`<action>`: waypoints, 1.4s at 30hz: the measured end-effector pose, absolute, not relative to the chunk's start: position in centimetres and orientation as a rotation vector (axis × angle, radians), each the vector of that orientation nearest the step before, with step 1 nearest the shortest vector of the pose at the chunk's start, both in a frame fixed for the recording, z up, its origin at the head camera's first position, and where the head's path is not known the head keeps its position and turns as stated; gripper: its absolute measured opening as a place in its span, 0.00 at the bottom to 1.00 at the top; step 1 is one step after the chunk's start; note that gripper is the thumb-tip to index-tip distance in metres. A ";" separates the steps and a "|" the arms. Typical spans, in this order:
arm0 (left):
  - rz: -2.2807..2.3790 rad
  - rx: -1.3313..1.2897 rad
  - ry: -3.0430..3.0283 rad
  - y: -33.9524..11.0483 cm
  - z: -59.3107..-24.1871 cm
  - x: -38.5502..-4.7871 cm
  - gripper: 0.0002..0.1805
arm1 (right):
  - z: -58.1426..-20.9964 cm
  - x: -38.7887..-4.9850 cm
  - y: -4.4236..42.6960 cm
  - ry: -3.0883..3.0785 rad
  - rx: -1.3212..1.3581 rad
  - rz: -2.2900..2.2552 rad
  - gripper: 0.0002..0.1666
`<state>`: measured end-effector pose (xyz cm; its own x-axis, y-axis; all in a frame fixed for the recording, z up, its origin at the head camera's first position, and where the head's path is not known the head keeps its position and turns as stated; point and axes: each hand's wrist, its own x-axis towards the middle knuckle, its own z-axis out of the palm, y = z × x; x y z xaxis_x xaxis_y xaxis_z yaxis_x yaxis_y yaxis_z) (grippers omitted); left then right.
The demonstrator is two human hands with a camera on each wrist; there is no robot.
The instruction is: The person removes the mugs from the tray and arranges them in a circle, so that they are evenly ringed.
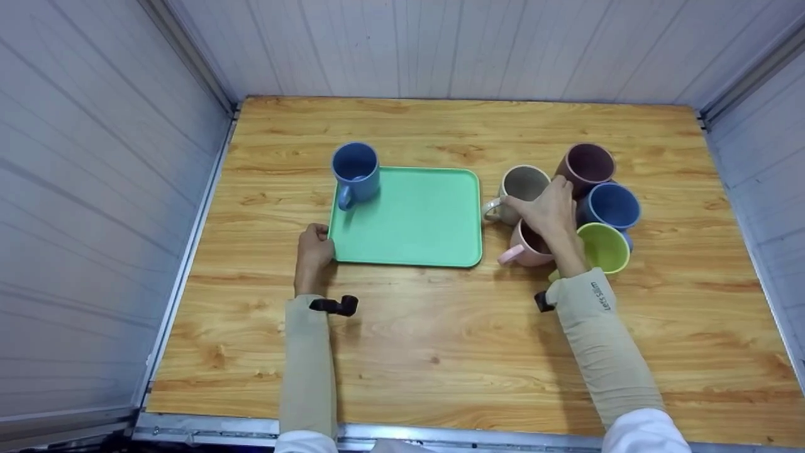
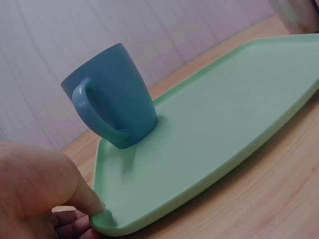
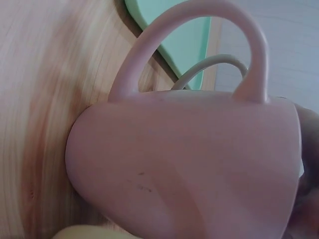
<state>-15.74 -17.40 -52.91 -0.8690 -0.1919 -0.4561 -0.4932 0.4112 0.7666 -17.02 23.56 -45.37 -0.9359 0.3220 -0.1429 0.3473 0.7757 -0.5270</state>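
My left hand [image 1: 314, 251] pinches the near left corner of a green tray [image 1: 415, 220]. In the left wrist view the thumb [image 2: 82, 191] lies over the tray's rim, with curled fingers outside it. On the tray's far left corner stands an upright blue mug [image 1: 355, 170], its handle toward me. To the right of the tray, my right hand [image 1: 553, 211] reaches across a grey mug [image 1: 519, 189] and grips it, thumb by the handle, fingers on the far side. A pink mug [image 1: 527, 248] sits just under that wrist; in the right wrist view it hides most of the hand.
Close around the right hand stand a maroon mug [image 1: 588, 165], a second blue mug [image 1: 610, 206] and a yellow-green mug [image 1: 605, 248], nearly touching one another. All rest on a wooden table [image 1: 434, 352] with pale panel walls [image 1: 415, 50] behind and at both sides.
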 end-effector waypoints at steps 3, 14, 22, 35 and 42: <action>1.439 -0.600 2.370 -17.5 -52.9 -15.7 0.26 | -45.5 -17.0 23.4 2.931 0.543 -0.881 0.65; 1.461 -0.599 2.392 -17.9 -52.9 -15.7 0.24 | -45.2 -16.8 23.3 2.917 0.441 -0.840 0.67; 1.441 -0.623 2.383 -17.9 -52.9 -15.7 0.26 | -42.9 -17.4 23.1 2.875 0.382 -0.737 0.65; 1.444 -0.641 2.338 -17.7 -52.5 -16.1 0.24 | -40.8 -20.1 18.9 2.973 0.152 -0.799 0.46; 1.459 -0.636 2.325 -17.7 -52.8 -16.2 0.23 | -42.5 -21.5 16.2 2.877 -0.098 -1.268 0.36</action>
<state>-16.23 -17.65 -52.75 -0.8488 -0.1982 -0.4901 -0.5275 0.3783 0.7607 -21.51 16.16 -42.54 -0.9980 -0.0556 0.0290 -0.0589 0.6733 -0.7370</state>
